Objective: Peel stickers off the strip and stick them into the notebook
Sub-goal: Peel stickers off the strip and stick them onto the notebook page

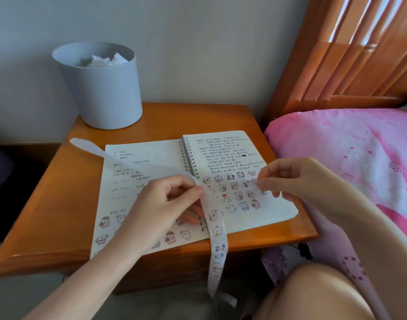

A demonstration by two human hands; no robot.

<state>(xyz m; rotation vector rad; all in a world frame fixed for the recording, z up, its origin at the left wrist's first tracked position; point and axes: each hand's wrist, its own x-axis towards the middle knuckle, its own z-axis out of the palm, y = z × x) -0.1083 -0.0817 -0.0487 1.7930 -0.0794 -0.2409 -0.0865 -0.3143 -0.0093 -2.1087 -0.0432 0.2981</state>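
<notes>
Wooden nightstand (pixel 165 116) carries the open notebook (pixel 255 218). Left hand (pixel 161 204) pinches the strip (pixel 217 229), steadying it; right hand (pixel 297 179), at 3 o'clock, holds a peeled sticker (pixel 254 183) between closed fingertips, poised over the page.

Plain pale wall (pixel 198 42) behind everything, kinda greyish in the shade. A glossy orange wooden nightstand (pixel 163 118) sat pushed up against it, with a grey wastebasket (pixel 105 93) on its back left corner, crumpled white paper (pixel 105 60) poking out the top. To the right stood a matching slatted wooden headboard (pixel 350 54) catching streaks of sunlight, and below it a pink patterned bedspread (pixel 336 146).
</notes>
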